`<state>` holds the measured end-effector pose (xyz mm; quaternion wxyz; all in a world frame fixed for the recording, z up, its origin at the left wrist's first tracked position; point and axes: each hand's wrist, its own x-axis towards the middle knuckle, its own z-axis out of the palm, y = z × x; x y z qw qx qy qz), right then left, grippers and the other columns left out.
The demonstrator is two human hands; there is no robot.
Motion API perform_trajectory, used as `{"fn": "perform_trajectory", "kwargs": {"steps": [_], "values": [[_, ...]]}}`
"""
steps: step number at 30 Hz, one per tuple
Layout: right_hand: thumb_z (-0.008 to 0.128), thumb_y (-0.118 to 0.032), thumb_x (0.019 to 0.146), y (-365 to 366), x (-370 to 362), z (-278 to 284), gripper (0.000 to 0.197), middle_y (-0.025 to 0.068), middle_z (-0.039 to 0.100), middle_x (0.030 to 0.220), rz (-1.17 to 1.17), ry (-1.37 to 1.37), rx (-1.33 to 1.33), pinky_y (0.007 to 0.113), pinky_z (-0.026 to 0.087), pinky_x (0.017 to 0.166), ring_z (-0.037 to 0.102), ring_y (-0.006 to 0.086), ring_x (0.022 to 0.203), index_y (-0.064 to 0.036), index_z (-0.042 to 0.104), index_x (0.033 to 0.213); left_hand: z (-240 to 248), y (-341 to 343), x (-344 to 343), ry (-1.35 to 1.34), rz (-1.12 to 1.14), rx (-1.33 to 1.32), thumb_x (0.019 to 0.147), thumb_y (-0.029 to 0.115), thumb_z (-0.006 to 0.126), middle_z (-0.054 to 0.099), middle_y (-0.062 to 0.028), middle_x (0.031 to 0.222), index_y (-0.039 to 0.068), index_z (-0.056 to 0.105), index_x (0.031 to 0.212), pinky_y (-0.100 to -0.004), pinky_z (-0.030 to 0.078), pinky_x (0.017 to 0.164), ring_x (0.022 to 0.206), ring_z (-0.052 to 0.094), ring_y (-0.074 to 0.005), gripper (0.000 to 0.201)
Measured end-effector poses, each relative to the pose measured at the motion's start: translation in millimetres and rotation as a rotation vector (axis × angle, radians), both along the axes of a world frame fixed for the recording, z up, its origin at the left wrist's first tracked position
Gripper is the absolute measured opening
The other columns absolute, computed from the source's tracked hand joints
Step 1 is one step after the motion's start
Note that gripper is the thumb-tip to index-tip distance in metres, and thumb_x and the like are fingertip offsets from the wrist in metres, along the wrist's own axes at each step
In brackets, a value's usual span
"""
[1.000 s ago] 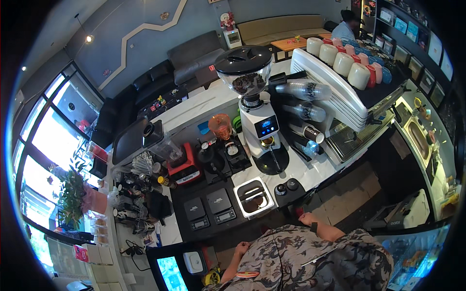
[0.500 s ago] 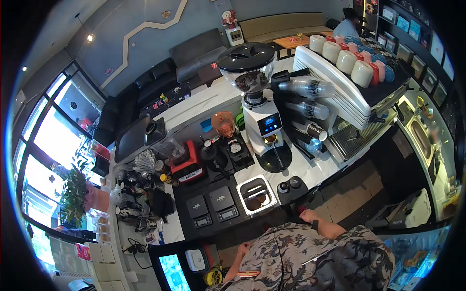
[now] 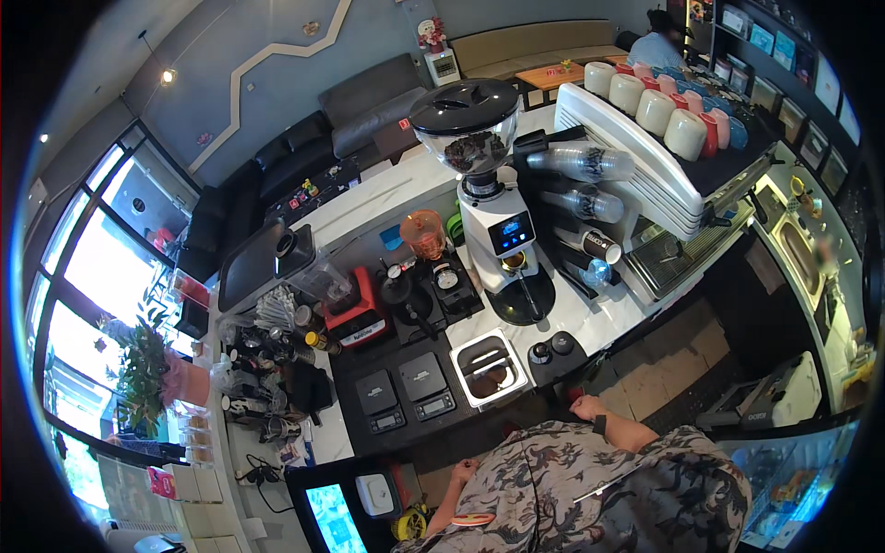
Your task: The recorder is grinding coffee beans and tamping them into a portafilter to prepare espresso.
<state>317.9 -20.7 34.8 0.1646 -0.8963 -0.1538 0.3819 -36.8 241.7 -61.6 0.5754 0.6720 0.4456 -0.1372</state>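
My left hand (image 3: 464,470) hangs low beside my patterned shirt, below the front edge of the counter. Its fingers look loosely curled, and I see nothing in them. On the other side, my right hand (image 3: 585,407), with a dark band (image 3: 599,425) at the wrist, is held just off the counter's edge. Those fingers are curled too, with no object showing. Nearest to the hands on the counter are a steel knock box (image 3: 489,369), a black tamper (image 3: 540,353) with a round black tool (image 3: 561,343) beside it, and two black scales (image 3: 427,387).
A white coffee grinder (image 3: 498,226) stands behind the knock box. At the right is an espresso machine (image 3: 636,170) topped with cups, with stacked plastic cups (image 3: 581,164) beside it. A red blender base (image 3: 355,318) and crowded small items (image 3: 267,369) fill the left.
The view has shifted very slightly. Both hands keep the same places and poses, and nothing on the counter has moved.
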Motion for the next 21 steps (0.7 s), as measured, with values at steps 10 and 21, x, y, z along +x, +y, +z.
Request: {"fn": "perform_trajectory", "kwargs": {"steps": [10, 21], "values": [[0.068, -0.034, 0.076, 3.4, -1.2, 5.6, 0.023, 0.0080, 0.072, 0.096, 0.059, -0.021, 0.083, 0.039, 0.051, 0.086, 0.067, 0.0281, 0.095, -0.0166, 0.076, 0.089, -7.8, 0.2, -6.8, 0.145, -0.036, 0.111, 0.083, 0.049, 0.063, 0.069, -0.0117, 0.101, 0.007, 0.068, 0.105, -0.0325, 0.049, 0.084, 0.095, 0.064, -0.0220, 0.047], [0.065, -0.036, 0.077, 1.9, -0.2, 9.0, 0.025, 0.0090, 0.071, 0.098, 0.141, -0.067, 0.063, 0.040, 0.051, 0.086, 0.066, 0.0290, 0.097, -0.0182, 0.075, 0.089, 10.9, -0.8, -4.1, -0.306, 0.134, -0.261, 0.083, 0.026, 0.065, 0.071, -0.0099, 0.099, -0.002, 0.065, 0.104, -0.0280, 0.049, 0.084, 0.095, 0.065, -0.0147, 0.035]]}}
